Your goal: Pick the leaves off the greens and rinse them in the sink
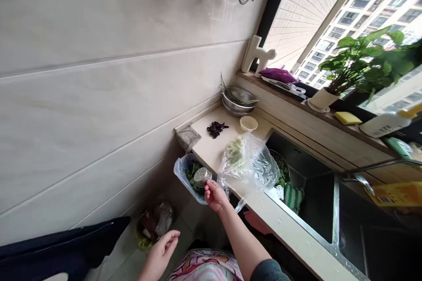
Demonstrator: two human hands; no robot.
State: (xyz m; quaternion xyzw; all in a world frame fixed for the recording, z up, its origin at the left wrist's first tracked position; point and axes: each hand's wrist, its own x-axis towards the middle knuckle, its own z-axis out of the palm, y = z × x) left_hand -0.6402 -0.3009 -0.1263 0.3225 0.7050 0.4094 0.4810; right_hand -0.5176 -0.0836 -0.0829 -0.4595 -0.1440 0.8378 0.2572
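My right hand (216,195) is closed on a small perforated metal strainer (201,176), holding it over a bin lined with a clear plastic bag (182,171) that has green scraps in it. The bin stands at the counter's end, against the wall. My left hand (163,250) hangs lower, near my body, fingers loosely spread and holding nothing. Just beyond my right hand, a clear plastic bag with pale green vegetables (247,164) lies on the counter (211,147).
Farther along the counter are a dark purple heap (216,128), a small cream bowl (248,123) and stacked metal bowls (238,99). A steel sink (313,193) holds greens and a striped cloth. The window sill carries a potted plant (359,63), a yellow sponge (347,117) and a bottle (385,124). Another bag (153,224) sits on the floor.
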